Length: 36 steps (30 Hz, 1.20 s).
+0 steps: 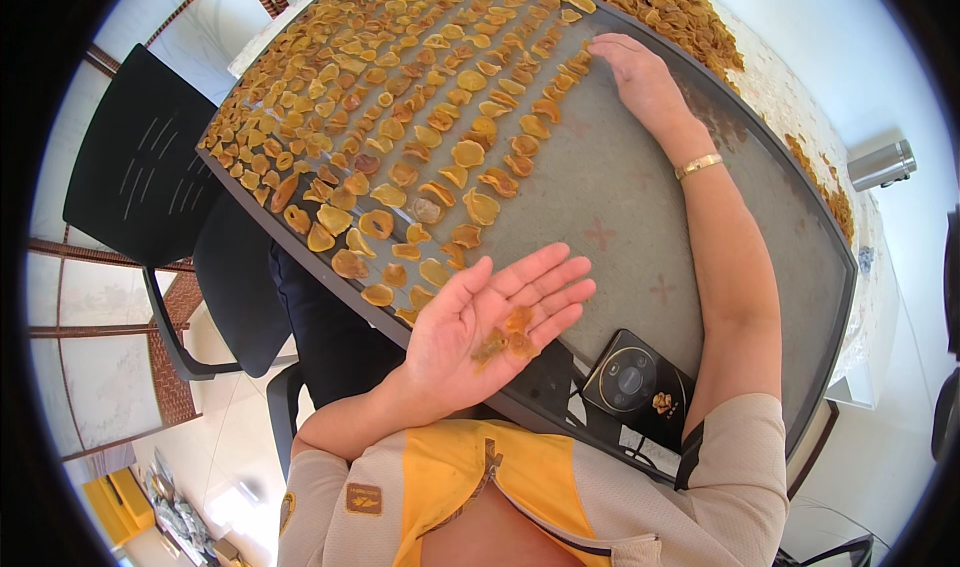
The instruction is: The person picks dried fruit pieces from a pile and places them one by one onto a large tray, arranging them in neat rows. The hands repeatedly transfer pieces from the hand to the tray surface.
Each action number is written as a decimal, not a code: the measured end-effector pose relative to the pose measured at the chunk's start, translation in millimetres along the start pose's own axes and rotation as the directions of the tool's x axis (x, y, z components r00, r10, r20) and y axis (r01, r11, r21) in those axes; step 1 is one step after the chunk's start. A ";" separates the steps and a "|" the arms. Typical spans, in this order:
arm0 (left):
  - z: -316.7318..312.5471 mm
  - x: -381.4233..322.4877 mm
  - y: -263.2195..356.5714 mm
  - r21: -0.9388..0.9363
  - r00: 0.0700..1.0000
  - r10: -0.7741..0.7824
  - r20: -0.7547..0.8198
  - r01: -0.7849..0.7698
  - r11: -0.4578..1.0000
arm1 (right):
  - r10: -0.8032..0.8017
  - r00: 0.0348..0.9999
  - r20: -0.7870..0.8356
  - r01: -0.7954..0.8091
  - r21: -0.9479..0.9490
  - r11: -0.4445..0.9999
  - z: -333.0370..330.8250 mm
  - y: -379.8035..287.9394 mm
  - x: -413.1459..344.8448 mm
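Observation:
My left hand [499, 319] is held palm up near my chest, fingers extended, with several small orange-brown dried slices [517, 334], apparently fruit, lying on it. Farther off, my right hand [619, 61] reaches palm down over the large grey tray [637, 214]. Its fingertips touch the far end of the rightmost row of dried slices [562, 79]; whether they grip one is hidden. Many yellow and brown slices [469, 154] lie in rows across the tray's left part, packed more closely toward the far left. A bracelet [697, 166] circles my right wrist.
A black phone [637, 383] lies at the tray's near edge, beside my right forearm. Beyond the tray, a heap of dried slices [675, 12] covers part of a pale patterned tabletop [795, 117]. A metal cup [881, 166] is at the right; a black chair [142, 162] stands left.

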<state>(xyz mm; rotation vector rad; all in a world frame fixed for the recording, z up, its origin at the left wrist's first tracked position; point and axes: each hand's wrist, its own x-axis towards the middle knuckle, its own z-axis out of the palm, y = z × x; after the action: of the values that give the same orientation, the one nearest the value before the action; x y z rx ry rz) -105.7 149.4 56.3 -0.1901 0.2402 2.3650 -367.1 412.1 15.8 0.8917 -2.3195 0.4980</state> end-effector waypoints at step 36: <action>1.2 0.1 -1.4 0.084 1.000 0.008 -0.007 -0.008 0.996 | 0.105 0.990 0.094 -0.117 0.132 0.984 -1.0 -9.1 2.9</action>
<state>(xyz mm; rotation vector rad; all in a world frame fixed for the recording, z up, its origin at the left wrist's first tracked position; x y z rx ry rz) -104.9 150.8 57.3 -0.1578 0.3438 2.3573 -362.1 404.8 19.6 0.8652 -2.4477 0.6860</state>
